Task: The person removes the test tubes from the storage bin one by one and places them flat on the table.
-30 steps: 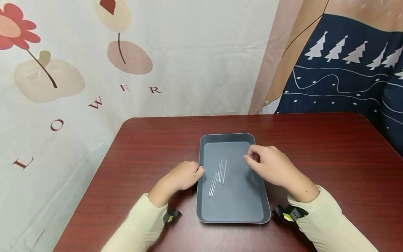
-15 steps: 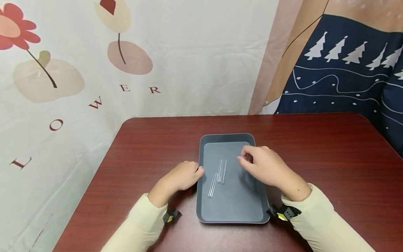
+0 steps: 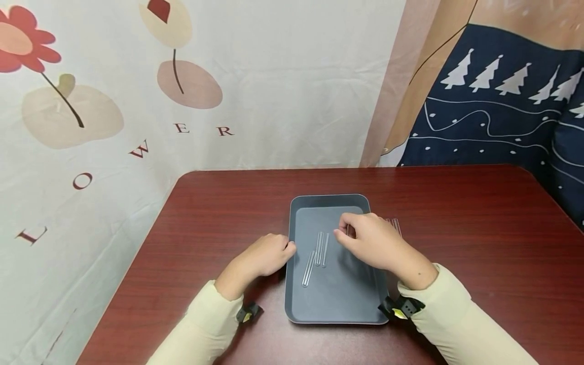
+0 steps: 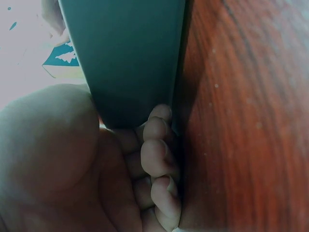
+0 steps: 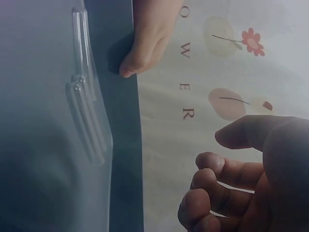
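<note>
A grey rectangular tray lies on the table with three clear glass test tubes on it. Two of these tubes lie side by side, and the third tube slants closer to the person. My left hand grips the tray's left edge, thumb at the rim; the left wrist view shows its curled fingers low against the tray's side. Above the tray's right half hovers my right hand, fingers loosely bent. In the right wrist view its thumb stands apart from the fingertips, with nothing between them.
More clear tubes show on the table right of the tray, partly hidden behind the right hand. The dark red wooden table ends at a printed cloth backdrop. Small black devices sit at both wrists.
My right hand has moved left from the tray's right rim to over the tray, and tubes on the table behind it have come into view. The left hand and tray stay put.
</note>
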Available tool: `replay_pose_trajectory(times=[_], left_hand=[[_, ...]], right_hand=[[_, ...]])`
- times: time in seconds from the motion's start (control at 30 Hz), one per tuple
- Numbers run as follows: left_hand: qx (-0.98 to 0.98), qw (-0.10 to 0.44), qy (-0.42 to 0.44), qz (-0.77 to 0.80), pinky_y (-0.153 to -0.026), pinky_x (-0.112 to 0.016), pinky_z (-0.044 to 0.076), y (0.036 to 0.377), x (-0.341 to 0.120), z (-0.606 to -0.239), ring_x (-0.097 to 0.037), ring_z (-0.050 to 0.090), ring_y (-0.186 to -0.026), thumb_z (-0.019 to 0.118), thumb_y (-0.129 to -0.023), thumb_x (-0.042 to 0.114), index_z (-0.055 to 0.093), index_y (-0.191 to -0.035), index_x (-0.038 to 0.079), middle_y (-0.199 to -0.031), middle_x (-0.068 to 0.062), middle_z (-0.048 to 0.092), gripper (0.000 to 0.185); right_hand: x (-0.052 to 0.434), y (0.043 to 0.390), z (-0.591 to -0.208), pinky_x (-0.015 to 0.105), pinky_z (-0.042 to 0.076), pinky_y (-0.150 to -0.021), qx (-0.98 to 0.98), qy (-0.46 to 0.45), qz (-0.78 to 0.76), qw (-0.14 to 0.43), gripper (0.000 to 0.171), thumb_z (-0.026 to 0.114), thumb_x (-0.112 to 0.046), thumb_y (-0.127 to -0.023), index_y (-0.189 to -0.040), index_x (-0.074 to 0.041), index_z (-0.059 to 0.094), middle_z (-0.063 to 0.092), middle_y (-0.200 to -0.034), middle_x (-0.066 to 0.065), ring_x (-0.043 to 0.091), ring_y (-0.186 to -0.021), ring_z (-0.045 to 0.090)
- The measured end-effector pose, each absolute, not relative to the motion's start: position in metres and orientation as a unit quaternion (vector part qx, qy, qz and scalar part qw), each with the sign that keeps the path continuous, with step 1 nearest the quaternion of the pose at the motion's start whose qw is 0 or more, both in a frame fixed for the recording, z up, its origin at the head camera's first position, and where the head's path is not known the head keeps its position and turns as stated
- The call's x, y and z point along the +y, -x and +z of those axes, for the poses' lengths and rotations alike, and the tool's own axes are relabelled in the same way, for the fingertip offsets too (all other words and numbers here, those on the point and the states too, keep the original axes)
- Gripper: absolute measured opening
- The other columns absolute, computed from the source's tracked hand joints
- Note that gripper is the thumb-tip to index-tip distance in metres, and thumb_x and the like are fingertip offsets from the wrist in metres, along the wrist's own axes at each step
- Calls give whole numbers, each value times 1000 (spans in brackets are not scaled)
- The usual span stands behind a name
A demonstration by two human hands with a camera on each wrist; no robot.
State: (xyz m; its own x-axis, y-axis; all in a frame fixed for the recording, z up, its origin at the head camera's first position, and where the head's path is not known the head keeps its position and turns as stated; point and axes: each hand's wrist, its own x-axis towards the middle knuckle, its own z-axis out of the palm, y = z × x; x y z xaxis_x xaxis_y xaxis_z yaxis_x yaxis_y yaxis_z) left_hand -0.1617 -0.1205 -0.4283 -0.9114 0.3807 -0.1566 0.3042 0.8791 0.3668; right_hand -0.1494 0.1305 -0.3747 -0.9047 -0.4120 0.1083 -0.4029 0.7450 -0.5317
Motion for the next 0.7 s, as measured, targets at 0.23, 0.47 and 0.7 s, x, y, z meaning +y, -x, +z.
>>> replay_pose_trajectory(times=[0.23,0.47,0.7], left_hand=[[962,110,-180,172,-69,-38,47,161,-121,-428,-20,48,-63,40,-98,25,39,-59,18,-59,3,41,39],[963,110,-176,171,-71,-39,48,161,-121,-428,-21,50,-65,40,-98,26,42,-60,18,-60,2,46,39],[964,109,-172,172,-71,-39,48,162,-121,-429,-20,51,-65,40,-98,28,42,-59,18,-60,1,49,39]], right_hand=[[123,154,-382,26,35,-51,932,226,-281,19,17,62,-25,-93,-77,-20,59,47,-58,-7,7,-52,43],[120,158,-386,26,35,-49,931,236,-275,26,16,62,-24,-94,-78,-20,61,47,-57,-7,7,-51,43],[115,162,-388,27,34,-48,933,238,-267,38,19,62,-25,-93,-75,-21,59,46,-57,-7,7,-51,44]])
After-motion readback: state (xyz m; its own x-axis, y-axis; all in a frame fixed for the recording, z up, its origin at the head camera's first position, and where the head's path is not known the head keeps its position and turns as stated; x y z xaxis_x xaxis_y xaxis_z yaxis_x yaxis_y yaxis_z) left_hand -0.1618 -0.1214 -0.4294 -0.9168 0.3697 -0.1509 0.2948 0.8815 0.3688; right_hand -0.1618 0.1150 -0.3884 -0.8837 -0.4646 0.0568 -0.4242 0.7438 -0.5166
